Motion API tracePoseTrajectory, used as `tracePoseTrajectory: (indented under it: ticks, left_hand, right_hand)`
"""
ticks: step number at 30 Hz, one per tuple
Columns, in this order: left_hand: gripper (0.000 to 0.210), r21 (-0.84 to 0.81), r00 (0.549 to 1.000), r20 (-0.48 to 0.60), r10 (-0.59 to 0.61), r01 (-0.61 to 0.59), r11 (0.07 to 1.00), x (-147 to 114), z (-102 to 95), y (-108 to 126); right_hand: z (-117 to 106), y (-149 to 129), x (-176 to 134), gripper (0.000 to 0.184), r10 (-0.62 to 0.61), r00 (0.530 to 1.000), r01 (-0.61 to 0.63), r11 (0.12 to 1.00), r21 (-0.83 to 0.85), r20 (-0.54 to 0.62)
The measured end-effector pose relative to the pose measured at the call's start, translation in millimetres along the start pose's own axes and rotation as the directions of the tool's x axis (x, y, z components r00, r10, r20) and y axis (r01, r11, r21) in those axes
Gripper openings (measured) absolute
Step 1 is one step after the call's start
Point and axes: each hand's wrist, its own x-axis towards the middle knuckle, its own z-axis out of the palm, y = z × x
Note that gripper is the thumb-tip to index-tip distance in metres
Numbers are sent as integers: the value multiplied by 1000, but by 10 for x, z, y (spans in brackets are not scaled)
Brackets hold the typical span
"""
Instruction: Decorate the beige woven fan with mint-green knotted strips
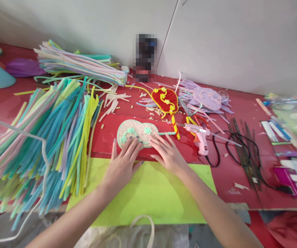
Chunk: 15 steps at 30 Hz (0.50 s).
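A gourd-shaped pipe-cleaner piece (140, 130), cream with a mint-green edge and mint flowers, lies flat on the red table. Its twisted green stem points right. My left hand (125, 156) rests palm down with fingers spread, fingertips on the lower part of the piece. My right hand (169, 154) lies flat too, its fingertips touching the right end near the stem. Behind it is a red pipe-cleaner fan (165, 100) with yellow flowers and a twisted yellow handle. Right of my right hand, a pink glue gun (201, 137) lies on its side.
Bundles of coloured pipe cleaners (68, 113) cover the left side. A yellow-green sheet (148, 193) lies at the front edge. Behind are a lilac piece (207, 97), scissors (186, 107) and scraps. A black cable (235, 150) curls at right, near a purple-framed item (290, 182).
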Motion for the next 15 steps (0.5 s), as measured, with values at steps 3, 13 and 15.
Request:
tracePoseTrajectory:
  ticks: [3, 13, 15]
  left_hand:
    - [50, -3, 1000, 8, 2, -2, 1000, -3, 1, -3]
    - [48, 3, 1000, 21, 5, -5, 1000, 1, -22, 0]
    - [48, 4, 1000, 17, 6, -6, 1000, 4, -23, 0]
  right_hand:
    - [8, 0, 0, 45, -3, 1000, 3, 1000, -5, -8]
    - [3, -1, 1, 43, -12, 1000, 12, 1000, 6, -11]
    - [3, -2, 3, 43, -9, 1000, 9, 1000, 7, -11]
